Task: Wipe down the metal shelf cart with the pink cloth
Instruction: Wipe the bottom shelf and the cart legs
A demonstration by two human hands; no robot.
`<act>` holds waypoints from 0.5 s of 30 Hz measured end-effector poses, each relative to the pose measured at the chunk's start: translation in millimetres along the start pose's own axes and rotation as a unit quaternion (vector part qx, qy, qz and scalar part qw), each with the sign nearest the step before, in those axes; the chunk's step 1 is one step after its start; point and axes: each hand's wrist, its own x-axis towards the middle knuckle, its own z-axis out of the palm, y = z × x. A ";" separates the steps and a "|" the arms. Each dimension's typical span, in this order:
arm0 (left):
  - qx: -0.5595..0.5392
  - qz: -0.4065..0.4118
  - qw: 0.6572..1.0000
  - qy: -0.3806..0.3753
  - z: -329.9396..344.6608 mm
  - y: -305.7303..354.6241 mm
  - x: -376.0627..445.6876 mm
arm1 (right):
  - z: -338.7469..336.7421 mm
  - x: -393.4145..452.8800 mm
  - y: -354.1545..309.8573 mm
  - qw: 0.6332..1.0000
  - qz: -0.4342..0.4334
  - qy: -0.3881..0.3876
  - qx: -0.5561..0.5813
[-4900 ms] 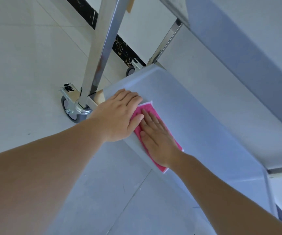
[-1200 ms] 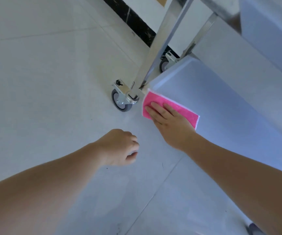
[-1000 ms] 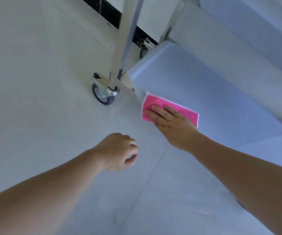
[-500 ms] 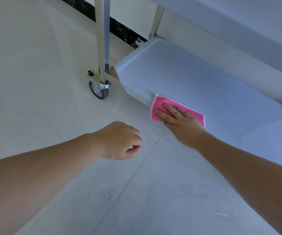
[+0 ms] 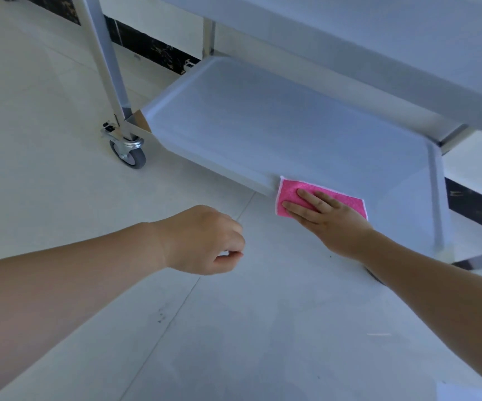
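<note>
Right hand (image 5: 332, 218), fingers straight, presses pink cloth (image 5: 320, 199) flat on front edge of cart's bottom shelf (image 5: 277, 128); left hand (image 5: 202, 241) loosely curled, holding nothing, above floor; no readable writing.

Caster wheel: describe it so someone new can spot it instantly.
Start at the metal shelf cart and follow its near-left upright post down to the floor. The caster wheel sits there: small, grey, in a shiny bracket, the only fully visible wheel.

Pink cloth (image 5: 346, 200) (white-edged), silver cart (image 5: 262, 123), grey wheel (image 5: 131, 157)
</note>
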 end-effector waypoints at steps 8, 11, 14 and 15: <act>0.000 0.045 0.998 -0.034 1.0 17.3 27.4 | 17.9 -41.5 4.6 1.000 0.006 -0.015 -0.020; 0.000 0.061 0.998 -0.032 1.8 25.7 43.0 | 24.6 -53.7 6.3 1.000 0.011 0.002 -0.016; 0.007 0.074 0.997 -0.036 5.2 31.4 55.7 | 30.6 -72.2 6.6 1.000 0.016 0.010 -0.025; 0.008 0.078 0.996 -0.037 6.6 33.0 59.3 | 32.1 -79.6 6.7 0.999 0.018 0.008 -0.029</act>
